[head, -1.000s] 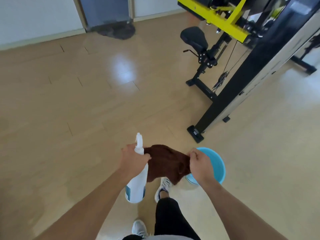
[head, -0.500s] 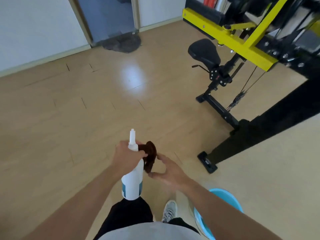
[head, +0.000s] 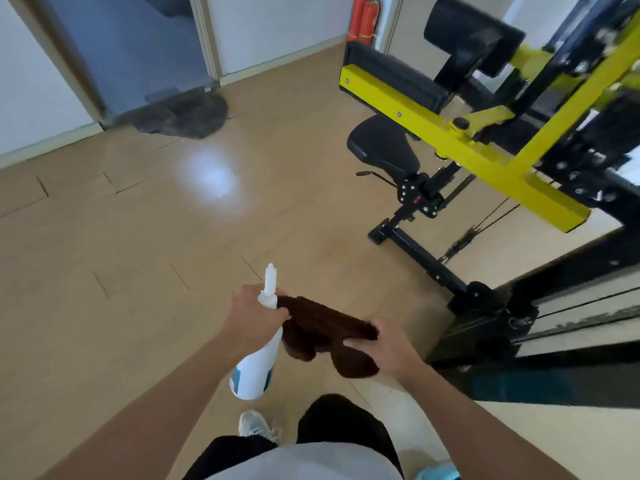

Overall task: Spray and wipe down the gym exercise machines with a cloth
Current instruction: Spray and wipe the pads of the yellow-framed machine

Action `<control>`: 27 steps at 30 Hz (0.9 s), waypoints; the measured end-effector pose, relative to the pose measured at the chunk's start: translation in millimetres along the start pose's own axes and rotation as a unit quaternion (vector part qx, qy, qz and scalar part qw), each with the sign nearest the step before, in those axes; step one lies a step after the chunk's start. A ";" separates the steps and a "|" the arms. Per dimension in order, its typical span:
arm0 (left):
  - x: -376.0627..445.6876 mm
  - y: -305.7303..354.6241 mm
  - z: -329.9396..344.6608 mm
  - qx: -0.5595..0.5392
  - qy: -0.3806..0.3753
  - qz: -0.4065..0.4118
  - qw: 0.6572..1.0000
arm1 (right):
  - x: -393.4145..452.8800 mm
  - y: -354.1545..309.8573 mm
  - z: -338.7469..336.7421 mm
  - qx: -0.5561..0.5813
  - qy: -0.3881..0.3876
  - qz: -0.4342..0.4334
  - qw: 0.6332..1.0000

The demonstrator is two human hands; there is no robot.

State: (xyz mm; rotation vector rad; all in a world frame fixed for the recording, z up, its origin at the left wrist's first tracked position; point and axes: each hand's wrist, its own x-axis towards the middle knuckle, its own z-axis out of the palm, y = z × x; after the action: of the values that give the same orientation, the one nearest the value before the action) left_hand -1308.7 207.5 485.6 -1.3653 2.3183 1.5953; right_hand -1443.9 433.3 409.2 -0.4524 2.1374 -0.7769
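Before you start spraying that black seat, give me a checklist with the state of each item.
1. Spray bottle in left hand: ok, gripped at the neck.
2. Nozzle aimed at the black seat: not ok, it points up and away from it.
3. Brown cloth ready: not ok, bunched between both hands; right hand holds one end.
4. Seat within reach: not ok, it stands ahead across open floor.
5. Liquid left in bottle: cannot tell.
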 end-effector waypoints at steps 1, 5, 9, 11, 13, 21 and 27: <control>25.0 7.0 -9.4 0.020 -0.003 0.002 1.000 | 16.8 -14.3 -11.0 -0.006 0.018 -0.002 1.000; 125.7 41.6 -39.0 0.030 0.010 0.015 0.999 | 85.5 -79.0 -48.3 0.001 0.035 -0.015 0.999; 220.4 84.6 -56.8 0.020 -0.013 0.043 0.999 | 167.9 -157.6 -84.5 0.010 0.015 -0.087 0.996; 265.8 107.3 -64.6 0.041 -0.035 0.065 0.996 | 214.8 -195.4 -103.5 -0.033 -0.001 -0.142 0.989; 301.5 133.6 -74.3 0.063 -0.093 0.091 0.989 | 255.0 -234.3 -123.8 -0.095 -0.035 -0.189 0.977; 438.9 238.0 -109.3 0.080 -0.285 0.095 0.950 | 389.8 -355.4 -216.1 -0.079 -0.181 -0.140 0.970; 583.0 283.0 -145.8 0.159 -0.361 0.114 0.912 | 501.9 -438.7 -254.3 -0.192 -0.149 -0.136 0.960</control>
State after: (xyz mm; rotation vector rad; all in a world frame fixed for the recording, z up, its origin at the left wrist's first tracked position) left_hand -1791.2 -248.8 502.3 -0.3431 2.1519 1.3519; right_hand -1928.1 -74.0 540.6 -1.0198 1.9580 -0.3998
